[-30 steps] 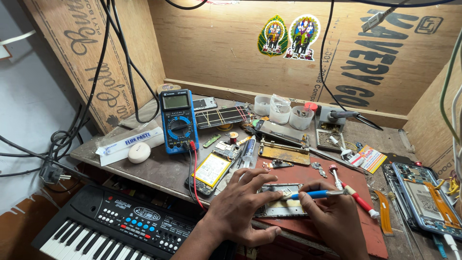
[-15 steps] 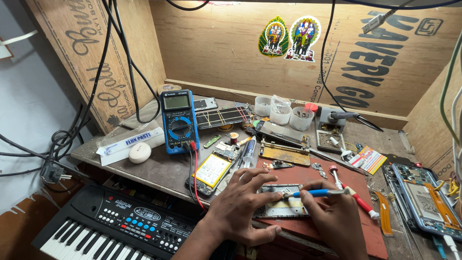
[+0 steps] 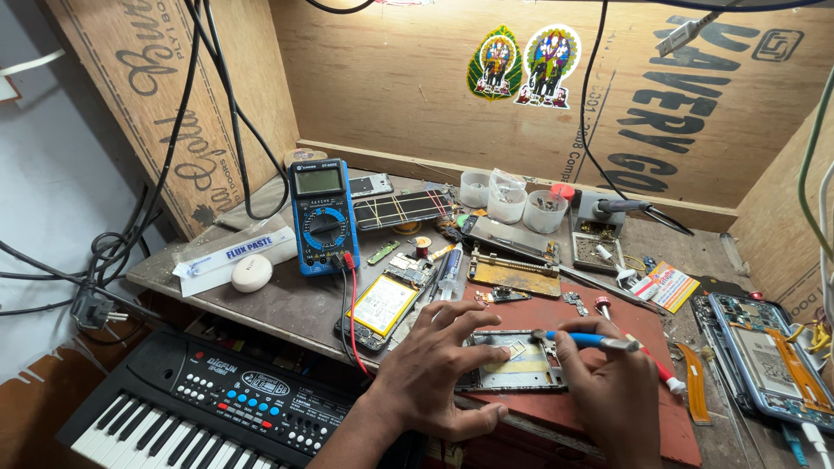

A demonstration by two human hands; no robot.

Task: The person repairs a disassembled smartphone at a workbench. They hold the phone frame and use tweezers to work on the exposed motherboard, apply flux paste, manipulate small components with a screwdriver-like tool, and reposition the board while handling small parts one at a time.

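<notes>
My left hand [image 3: 439,365] presses down on the left end of an opened phone frame [image 3: 517,363] that lies on a red mat [image 3: 556,313]. My right hand [image 3: 608,391] grips a blue-handled screwdriver [image 3: 591,340], held almost flat with its tip over the frame's upper right corner. The frame's near edge is hidden behind my fingers.
A blue multimeter [image 3: 323,215] with red and black leads stands at the left, and an open phone with a yellow battery [image 3: 382,304] lies beside it. Small clear cups [image 3: 511,201], a soldering iron stand [image 3: 599,213], another opened phone [image 3: 764,360] at right and a black keyboard [image 3: 208,404] surround the mat.
</notes>
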